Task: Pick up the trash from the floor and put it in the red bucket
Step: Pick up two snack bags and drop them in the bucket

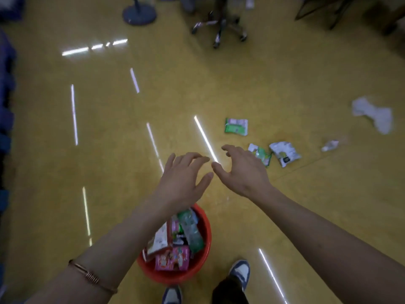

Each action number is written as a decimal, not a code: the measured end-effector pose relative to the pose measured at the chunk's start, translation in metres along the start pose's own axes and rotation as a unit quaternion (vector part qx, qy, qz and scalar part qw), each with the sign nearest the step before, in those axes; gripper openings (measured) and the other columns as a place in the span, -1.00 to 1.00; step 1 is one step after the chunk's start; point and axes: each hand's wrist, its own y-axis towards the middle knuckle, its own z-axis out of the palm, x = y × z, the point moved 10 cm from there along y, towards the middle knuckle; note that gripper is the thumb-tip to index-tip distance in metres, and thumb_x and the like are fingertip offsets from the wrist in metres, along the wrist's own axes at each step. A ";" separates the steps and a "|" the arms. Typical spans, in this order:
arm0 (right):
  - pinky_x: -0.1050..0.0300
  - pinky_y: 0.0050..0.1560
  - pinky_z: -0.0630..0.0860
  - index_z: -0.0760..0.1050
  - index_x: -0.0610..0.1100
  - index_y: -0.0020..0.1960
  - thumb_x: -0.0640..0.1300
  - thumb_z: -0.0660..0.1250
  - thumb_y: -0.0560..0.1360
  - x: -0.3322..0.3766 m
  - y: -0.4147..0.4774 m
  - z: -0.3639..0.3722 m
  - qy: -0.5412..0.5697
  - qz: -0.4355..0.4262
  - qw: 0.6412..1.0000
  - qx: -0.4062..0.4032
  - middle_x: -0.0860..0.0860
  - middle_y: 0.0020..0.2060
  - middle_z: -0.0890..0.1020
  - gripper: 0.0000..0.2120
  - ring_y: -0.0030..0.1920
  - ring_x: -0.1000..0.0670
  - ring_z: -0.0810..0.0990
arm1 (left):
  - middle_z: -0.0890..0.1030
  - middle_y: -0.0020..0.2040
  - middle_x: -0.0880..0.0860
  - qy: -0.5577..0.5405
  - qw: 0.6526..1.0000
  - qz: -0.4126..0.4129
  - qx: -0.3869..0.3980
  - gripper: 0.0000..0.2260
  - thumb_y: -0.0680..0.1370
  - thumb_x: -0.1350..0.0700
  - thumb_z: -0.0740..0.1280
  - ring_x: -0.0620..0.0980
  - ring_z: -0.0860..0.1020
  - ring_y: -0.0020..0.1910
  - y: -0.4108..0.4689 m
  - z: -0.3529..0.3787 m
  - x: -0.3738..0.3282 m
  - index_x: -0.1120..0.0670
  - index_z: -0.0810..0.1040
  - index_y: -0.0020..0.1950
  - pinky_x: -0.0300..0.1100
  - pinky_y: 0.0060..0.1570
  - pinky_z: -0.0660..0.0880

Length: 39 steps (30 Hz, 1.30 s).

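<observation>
The red bucket (203, 266) stands on the yellow floor by my feet, filled with pink, green and white wrappers. Both hands are held out above and beyond it, empty. My left hand (182, 178) has relaxed, spread fingers, and my right hand (241, 170) is the same, fingers slightly bent. On the floor to the right lie a green packet (236, 126), a green and white wrapper (262, 154) partly behind my right hand, a white packet (284, 152), a small crumpled scrap (329, 145) and a large crumpled white paper (372, 114).
An office chair base (219, 27) stands at the top centre, a round blue stand base (139, 15) to its left, dark table legs (324, 9) at top right. Blue objects line the left edge. My shoes (240, 273) stand beside the bucket.
</observation>
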 end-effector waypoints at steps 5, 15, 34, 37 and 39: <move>-0.03 0.23 0.36 0.27 -0.01 0.43 0.22 0.15 0.53 0.008 -0.054 -0.132 0.000 0.055 0.994 -0.094 0.02 0.32 0.45 -0.46 0.31 -0.08 0.40 | 0.33 0.39 -0.04 0.027 0.995 0.087 -0.035 -0.55 0.57 -0.15 0.16 0.04 0.29 0.38 -0.002 -0.099 -0.090 -0.08 0.29 0.44 0.14 0.41 0.11; -0.04 0.25 0.35 0.18 0.01 0.47 0.31 0.14 0.50 0.004 -0.201 -0.303 -0.040 0.132 0.966 -0.218 0.02 0.36 0.39 -0.36 0.34 -0.07 0.38 | 0.27 0.42 0.00 0.054 0.962 0.256 -0.078 -0.45 0.52 -0.27 0.10 0.06 0.29 0.39 -0.057 -0.206 -0.260 -0.09 0.24 0.45 0.15 0.36 0.19; -0.01 0.24 0.37 0.07 0.05 0.51 0.34 0.13 0.49 -0.206 -0.357 -0.431 -0.037 0.249 0.931 -0.264 0.02 0.44 0.29 -0.30 0.40 -0.06 0.31 | -0.04 0.53 -0.05 0.135 0.932 0.336 -0.020 -0.42 0.56 -0.24 0.12 0.03 -0.01 0.51 -0.049 -0.135 -0.515 -0.20 -0.04 0.51 0.15 0.46 -0.06; -0.02 0.22 0.38 0.07 0.06 0.51 0.35 0.13 0.49 -0.258 -0.374 -0.445 -0.044 0.261 0.931 -0.252 0.02 0.43 0.30 -0.30 0.38 -0.06 0.33 | -0.02 0.52 -0.05 0.125 0.930 0.346 -0.028 -0.43 0.56 -0.24 0.11 0.04 0.01 0.50 -0.038 -0.110 -0.565 -0.19 -0.03 0.51 0.15 0.46 -0.06; -0.02 0.21 0.39 0.08 0.07 0.51 0.35 0.14 0.48 -0.291 -0.384 -0.453 -0.047 0.265 0.929 -0.254 0.03 0.41 0.32 -0.30 0.37 -0.06 0.35 | -0.01 0.52 -0.04 0.120 0.928 0.350 -0.033 -0.43 0.56 -0.23 0.11 0.04 0.04 0.50 -0.032 -0.091 -0.590 -0.18 -0.03 0.51 0.15 0.46 -0.05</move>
